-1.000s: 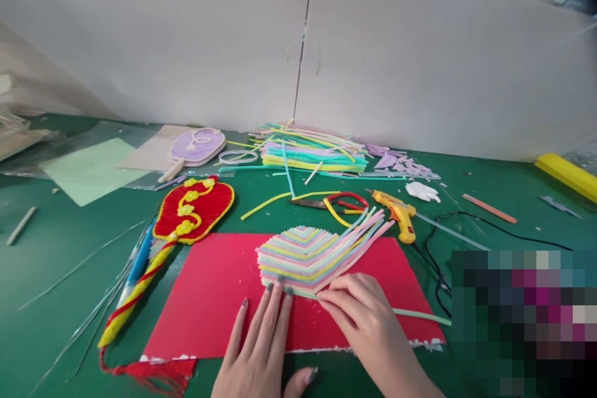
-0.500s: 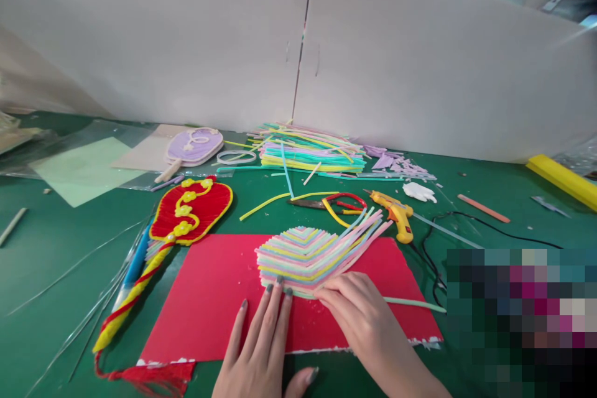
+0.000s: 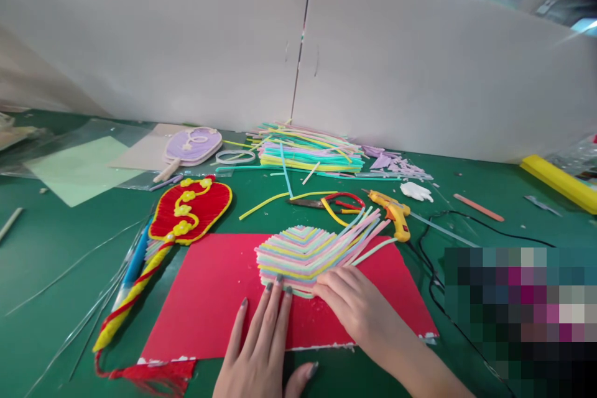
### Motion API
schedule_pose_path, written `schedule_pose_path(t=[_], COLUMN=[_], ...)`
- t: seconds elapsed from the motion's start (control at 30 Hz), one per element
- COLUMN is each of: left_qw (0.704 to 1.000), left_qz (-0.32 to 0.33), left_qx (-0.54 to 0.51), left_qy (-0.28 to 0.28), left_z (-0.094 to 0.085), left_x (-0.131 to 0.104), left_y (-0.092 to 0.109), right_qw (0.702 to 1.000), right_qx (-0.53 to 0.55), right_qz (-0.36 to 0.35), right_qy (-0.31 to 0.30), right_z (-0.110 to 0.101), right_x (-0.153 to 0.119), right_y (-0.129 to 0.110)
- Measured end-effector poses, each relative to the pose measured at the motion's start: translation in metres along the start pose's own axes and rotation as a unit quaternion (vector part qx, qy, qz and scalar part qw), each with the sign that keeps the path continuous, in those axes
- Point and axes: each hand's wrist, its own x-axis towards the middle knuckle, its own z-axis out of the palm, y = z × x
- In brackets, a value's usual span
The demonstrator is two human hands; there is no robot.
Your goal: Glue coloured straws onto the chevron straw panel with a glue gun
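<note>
Chevron panel of pastel strips (image 3: 296,254), on red card (image 3: 209,298); two hands at near edge

Location: centre of the card, loose strip ends (image 3: 366,230) fanned to the far right.

Risks, as judged: outermost pale green strip (image 3: 375,250) could spring out of line if the pressure at its bend slackens; neighbouring rows could skew if the holding fingers slide. Yellow glue gun (image 3: 394,214), just beyond the fanned ends: might snag or mark them if knocked near; whether hot, cannot be told.

Left hand (image 3: 261,342): palm down, fingers extended and slightly apart, fingertips on the panel's near left edge, thumb splayed wide.

Right hand (image 3: 352,305): reaching in from near right, fingers curled, fingertips together, apparently pinching the pale green strip; contact partly hidden.
</note>
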Motion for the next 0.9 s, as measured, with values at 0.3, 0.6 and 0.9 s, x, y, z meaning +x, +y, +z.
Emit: schedule_pose_path(t=[0.3, 0.6, 0.9], left_qw=[1.000, 0.999, 1.000], left_qz=[0.000, 0.011, -0.006], left_qx=[-0.005, 0.026, 0.012], left_qy=[0.004, -0.028, -0.026], left_z=[-0.002, -0.005, -0.006], left_x=[0.002, 0.000, 0.001], left_y=[0.000, 0.001, 0.003], right_qw=[0.991, 0.973, 0.956], right_qx=[0.118, 0.146, 0.102], right_qz=[0.033, 0.161, 0.225], right_qy=[-0.047, 0.080, 0.158], right_z=[-0.001, 0.003, 0.003], right_x=[-0.005, -0.031, -0.039], right_y=[0.013, 0.028, 0.037])
